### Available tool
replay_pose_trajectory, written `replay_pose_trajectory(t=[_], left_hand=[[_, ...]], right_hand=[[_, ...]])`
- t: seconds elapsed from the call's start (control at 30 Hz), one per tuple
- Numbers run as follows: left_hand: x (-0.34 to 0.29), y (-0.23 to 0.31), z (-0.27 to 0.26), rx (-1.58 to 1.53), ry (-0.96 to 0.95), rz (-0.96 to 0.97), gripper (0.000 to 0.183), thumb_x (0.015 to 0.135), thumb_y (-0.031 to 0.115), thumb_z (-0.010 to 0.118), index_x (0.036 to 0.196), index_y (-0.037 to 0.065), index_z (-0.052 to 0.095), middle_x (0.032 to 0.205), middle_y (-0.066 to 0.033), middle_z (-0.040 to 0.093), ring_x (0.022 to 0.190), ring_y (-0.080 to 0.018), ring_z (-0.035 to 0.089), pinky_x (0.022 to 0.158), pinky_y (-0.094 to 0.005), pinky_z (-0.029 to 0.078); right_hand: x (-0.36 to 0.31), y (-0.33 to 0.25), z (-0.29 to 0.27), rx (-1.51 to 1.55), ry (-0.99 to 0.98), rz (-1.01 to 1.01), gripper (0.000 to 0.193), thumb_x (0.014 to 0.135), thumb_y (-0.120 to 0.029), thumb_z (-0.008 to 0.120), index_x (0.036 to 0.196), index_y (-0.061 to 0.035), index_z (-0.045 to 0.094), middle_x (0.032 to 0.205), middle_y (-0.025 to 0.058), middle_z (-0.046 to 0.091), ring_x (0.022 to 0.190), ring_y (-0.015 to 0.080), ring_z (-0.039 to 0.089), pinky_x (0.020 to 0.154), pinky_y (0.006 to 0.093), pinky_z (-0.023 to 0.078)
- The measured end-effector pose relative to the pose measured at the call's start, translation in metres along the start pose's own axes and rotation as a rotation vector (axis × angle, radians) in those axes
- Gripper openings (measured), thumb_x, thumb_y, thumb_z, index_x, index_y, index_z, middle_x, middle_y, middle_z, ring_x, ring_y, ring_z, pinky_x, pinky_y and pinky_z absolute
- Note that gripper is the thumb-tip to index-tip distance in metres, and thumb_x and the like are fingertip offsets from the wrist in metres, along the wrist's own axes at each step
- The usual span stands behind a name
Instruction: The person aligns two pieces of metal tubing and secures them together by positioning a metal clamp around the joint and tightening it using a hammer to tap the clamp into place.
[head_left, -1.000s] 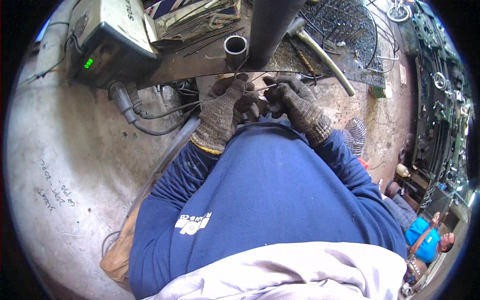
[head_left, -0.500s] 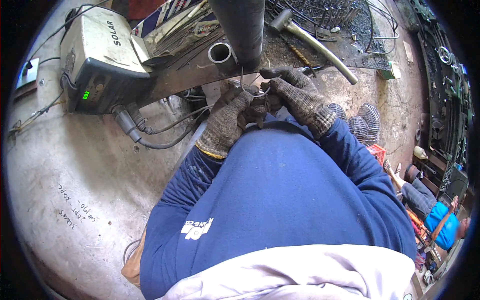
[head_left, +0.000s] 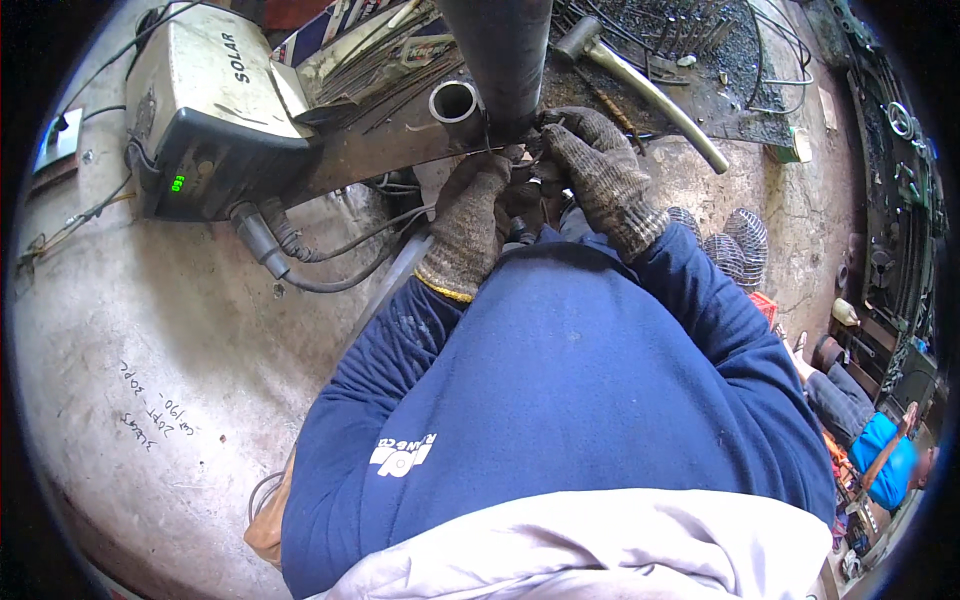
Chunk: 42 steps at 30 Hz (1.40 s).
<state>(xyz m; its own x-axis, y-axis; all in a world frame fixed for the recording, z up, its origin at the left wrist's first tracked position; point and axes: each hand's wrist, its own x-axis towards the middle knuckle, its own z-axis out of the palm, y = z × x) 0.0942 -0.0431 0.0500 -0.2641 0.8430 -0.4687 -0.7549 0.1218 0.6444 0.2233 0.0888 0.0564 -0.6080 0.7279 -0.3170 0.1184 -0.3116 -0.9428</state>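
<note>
Both my hands wear grey-brown knitted work gloves and are drawn together at the near edge of the dark metal workbench (head_left: 340, 170). My left hand (head_left: 467, 215) is closed, its fingertips pinching a thin bent metal rod (head_left: 527, 162). Opposite it, my right hand (head_left: 603, 180) has curled fingers and thumb on the same rod. The gloves hide most of the rod. Just beyond the fingers stands a thick dark metal pipe (head_left: 497, 60). A short open-ended tube (head_left: 455, 103) is upright beside it on the left.
A welding machine (head_left: 215, 95) with thick cables stands at left. A hammer (head_left: 655, 97) lies at the bench's right, near a pile of dark scrap (head_left: 700, 85). Several thin rods (head_left: 400, 90) lie behind the short tube. Wire coils (head_left: 735, 250) rest on the floor; a person (head_left: 850, 410) sits far right.
The bench and its things have shifted slightly right and down in view. My hands have moved closer to the pipe, the rod still between them.
</note>
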Motion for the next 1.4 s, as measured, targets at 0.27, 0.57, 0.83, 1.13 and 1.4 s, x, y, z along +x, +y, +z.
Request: replay_pose_trajectory(t=[0.27,0.57,0.83,1.13,1.4], left_hand=[[0.024,0.005,0.010,-0.048,0.082,0.031,0.039,0.103,0.025,0.057,0.138,0.008,0.053,0.119,-0.0118,0.068,0.105,-0.0247,0.068,0.081,-0.0388,0.061],[0.020,0.006,0.020,0.073,0.211,0.061,0.039,0.103,0.024,0.058,0.138,0.008,0.054,0.125,-0.0115,0.066,0.111,-0.0235,0.066,0.090,-0.0375,0.059],[0.022,0.002,0.021,-0.056,0.231,0.058,0.038,0.099,0.023,0.065,0.133,0.007,0.058,0.120,-0.0102,0.068,0.107,-0.0240,0.067,0.087,-0.0408,0.060],[0.025,0.001,0.022,-0.085,0.233,0.191,0.027,0.097,0.018,0.071,0.120,0.005,0.064,0.100,-0.0073,0.073,0.087,-0.0171,0.071,0.073,-0.0282,0.059],[0.004,0.023,-0.008,0.768,0.342,0.466,0.032,0.087,0.017,0.082,0.109,0.001,0.066,0.100,-0.0096,0.074,0.090,-0.0148,0.069,0.080,-0.0327,0.056]], right_hand=[[0.017,-0.033,0.004,-0.005,0.053,0.104,0.035,0.098,-0.024,0.068,0.124,-0.0005,0.065,0.102,0.0083,0.073,0.085,0.0139,0.069,0.074,0.0281,0.057],[0.025,-0.029,-0.001,-0.019,-0.032,0.039,0.036,0.100,-0.023,0.063,0.129,-0.0016,0.064,0.097,0.0076,0.071,0.074,0.0132,0.067,0.065,0.0285,0.056],[0.031,-0.017,-0.007,0.026,-0.072,0.030,0.036,0.101,-0.023,0.063,0.129,-0.0009,0.064,0.101,0.0096,0.071,0.080,0.0147,0.069,0.073,0.0294,0.057],[0.029,-0.022,-0.006,-0.191,-0.081,-0.068,0.031,0.100,-0.019,0.059,0.126,-0.0017,0.066,0.112,0.0111,0.068,0.090,0.0177,0.068,0.080,0.0304,0.056],[0.031,-0.027,-0.002,-0.249,-0.076,-0.034,0.033,0.093,-0.006,0.061,0.126,-0.0047,0.064,0.128,0.0166,0.063,0.114,0.0324,0.063,0.095,0.0387,0.054]])
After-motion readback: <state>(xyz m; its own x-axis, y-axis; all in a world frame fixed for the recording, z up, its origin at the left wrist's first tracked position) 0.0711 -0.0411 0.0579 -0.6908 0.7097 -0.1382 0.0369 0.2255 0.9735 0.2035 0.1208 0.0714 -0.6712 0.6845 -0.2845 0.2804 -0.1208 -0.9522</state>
